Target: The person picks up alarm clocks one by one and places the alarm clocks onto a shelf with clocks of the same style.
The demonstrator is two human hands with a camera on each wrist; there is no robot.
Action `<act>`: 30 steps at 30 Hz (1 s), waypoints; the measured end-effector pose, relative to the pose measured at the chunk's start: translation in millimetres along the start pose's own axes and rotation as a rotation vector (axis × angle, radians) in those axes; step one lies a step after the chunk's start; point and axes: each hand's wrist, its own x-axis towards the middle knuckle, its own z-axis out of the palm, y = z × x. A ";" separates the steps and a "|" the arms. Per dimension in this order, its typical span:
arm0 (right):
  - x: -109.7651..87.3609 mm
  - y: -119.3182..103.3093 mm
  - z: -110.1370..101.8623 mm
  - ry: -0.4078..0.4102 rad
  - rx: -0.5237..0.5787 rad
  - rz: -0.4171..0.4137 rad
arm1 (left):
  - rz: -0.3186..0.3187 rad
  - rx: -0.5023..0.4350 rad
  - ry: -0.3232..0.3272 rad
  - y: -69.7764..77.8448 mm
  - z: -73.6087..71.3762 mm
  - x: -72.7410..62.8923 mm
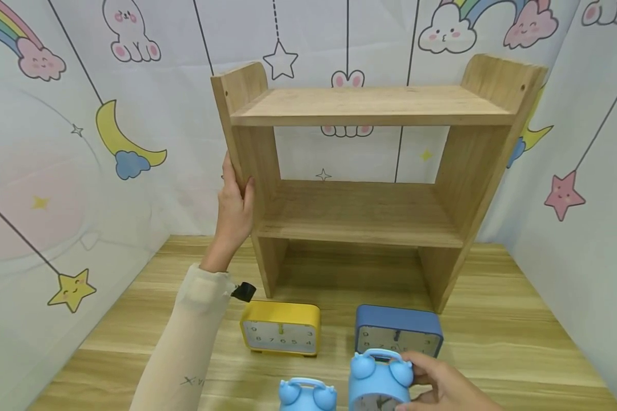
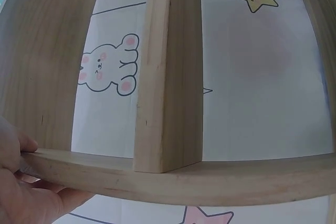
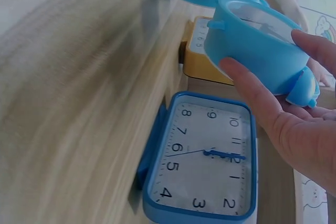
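A wooden shelf rack (image 1: pixel 360 211) stands on the table, with two boards between its side panels. My left hand (image 1: pixel 235 200) grips the edge of its left panel, thumb on one side and fingers on the other, as the left wrist view also shows. In my right hand (image 1: pixel 444 385) is a light blue twin-bell alarm clock (image 3: pixel 252 51), pinched between thumb and fingers and lifted off the table. A second light blue twin-bell alarm clock (image 1: pixel 307 397) is to its left, cut off by the head view's lower edge.
Before the rack stand a yellow rectangular clock (image 1: pixel 281 337) on the left and a dark blue rectangular clock (image 1: pixel 398 319) on the right, partly covered by the held clock. Printed cloth walls (image 1: pixel 149 211) enclose the wood-grained table (image 1: pixel 524 337) at the back and sides.
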 end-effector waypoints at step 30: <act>20.2 -46.7 -8.7 0.086 -0.166 -0.275 | -0.012 -0.014 -0.022 1.6 -0.9 -0.8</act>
